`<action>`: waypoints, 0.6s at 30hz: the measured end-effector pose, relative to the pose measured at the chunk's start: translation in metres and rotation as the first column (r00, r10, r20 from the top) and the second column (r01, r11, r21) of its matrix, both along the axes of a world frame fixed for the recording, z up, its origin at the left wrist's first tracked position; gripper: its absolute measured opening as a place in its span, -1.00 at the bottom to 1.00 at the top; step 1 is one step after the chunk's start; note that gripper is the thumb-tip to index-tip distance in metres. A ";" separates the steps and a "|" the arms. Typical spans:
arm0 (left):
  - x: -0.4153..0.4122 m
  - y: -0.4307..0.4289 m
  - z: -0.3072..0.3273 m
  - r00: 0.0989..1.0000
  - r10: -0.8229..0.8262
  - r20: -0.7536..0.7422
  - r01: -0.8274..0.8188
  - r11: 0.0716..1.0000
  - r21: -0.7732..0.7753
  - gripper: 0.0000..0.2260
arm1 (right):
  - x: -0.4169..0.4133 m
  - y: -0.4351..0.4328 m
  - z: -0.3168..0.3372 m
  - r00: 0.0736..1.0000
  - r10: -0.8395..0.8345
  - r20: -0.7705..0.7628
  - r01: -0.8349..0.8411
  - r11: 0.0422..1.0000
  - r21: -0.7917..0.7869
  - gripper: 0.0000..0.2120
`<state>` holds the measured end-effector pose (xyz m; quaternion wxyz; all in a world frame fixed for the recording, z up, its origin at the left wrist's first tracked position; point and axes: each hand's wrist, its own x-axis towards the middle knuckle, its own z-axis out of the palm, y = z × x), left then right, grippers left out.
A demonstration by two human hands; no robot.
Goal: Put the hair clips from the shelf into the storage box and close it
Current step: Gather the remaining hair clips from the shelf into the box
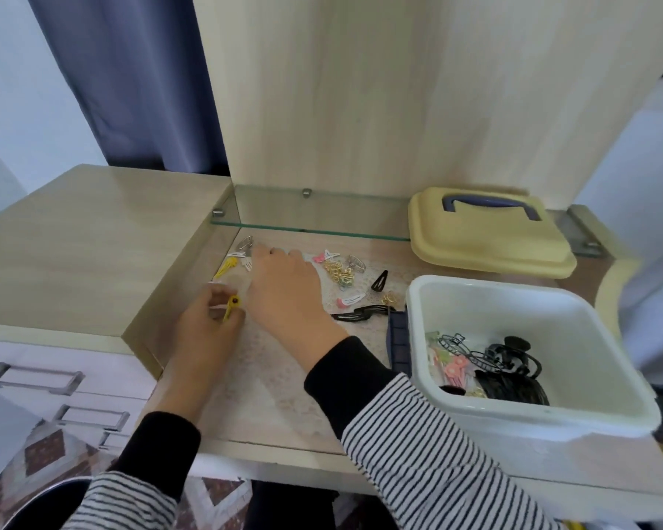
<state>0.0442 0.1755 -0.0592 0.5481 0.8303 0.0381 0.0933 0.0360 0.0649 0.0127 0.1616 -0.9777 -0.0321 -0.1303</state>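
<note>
Several hair clips lie scattered on the wooden shelf [276,407]: a yellow one [223,268] and silver ones [244,244] at the far left, gold ones [337,270], a black snap clip [379,281], a pink-white clip [351,300] and a long black clip [360,313]. My left hand [207,327] pinches a yellow clip [230,307]. My right hand [284,288] reaches over the far-left clips, fingers curled down onto them. The white storage box [605,338] stands open at the right with black claw clips [502,361] and pink clips [454,371] inside. Its yellow lid [487,242] lies behind it.
A glass shelf [314,228] runs across just behind the clips. A raised wooden cabinet top [92,242] borders the shelf on the left, with drawers [35,376] below. A dark blue ribbed object [399,338] lies against the box's left side.
</note>
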 end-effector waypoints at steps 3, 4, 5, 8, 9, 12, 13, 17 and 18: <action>-0.003 -0.021 0.024 0.994 -0.053 0.091 0.059 0.996 -0.065 -0.81 | -0.017 -0.028 0.028 0.999 0.011 0.040 -0.011 1.000 0.007 -0.73; -0.005 -0.030 0.032 0.988 -0.083 0.128 0.095 0.992 -0.085 -0.79 | -0.022 -0.041 0.037 0.999 0.012 0.033 -0.013 1.000 0.009 -0.73; -0.009 -0.038 0.043 0.981 -0.120 0.153 0.134 0.987 -0.084 -0.78 | -0.027 -0.053 0.046 1.000 0.017 0.017 -0.017 1.000 0.012 -0.72; -0.020 -0.066 0.071 0.956 -0.241 0.169 0.254 0.966 -0.057 -0.77 | -0.041 -0.097 0.069 1.000 0.013 -0.020 -0.011 0.994 0.105 -0.79; -0.024 -0.077 0.080 0.942 -0.284 0.179 0.300 0.952 -0.067 -0.76 | -0.047 -0.113 0.076 0.999 0.008 -0.037 -0.002 0.989 0.150 -0.82; -0.035 -0.106 0.102 0.901 -0.404 0.158 0.423 0.899 -0.112 -0.73 | -0.065 -0.160 0.092 0.995 0.026 -0.097 0.002 0.959 0.282 -0.91; -0.038 -0.116 0.106 0.885 -0.447 0.134 0.462 0.879 -0.119 -0.75 | -0.071 -0.176 0.094 0.992 0.025 -0.124 0.016 0.947 0.320 -0.93; -0.050 -0.151 0.118 0.803 -0.592 0.063 0.595 0.801 -0.067 -0.79 | -0.088 -0.228 0.093 0.960 0.034 -0.276 0.074 0.925 0.373 -0.95; -0.052 -0.158 0.118 0.782 -0.622 0.032 0.623 0.781 -0.040 -0.80 | -0.091 -0.238 0.092 0.950 0.038 -0.309 0.082 0.926 0.368 -0.95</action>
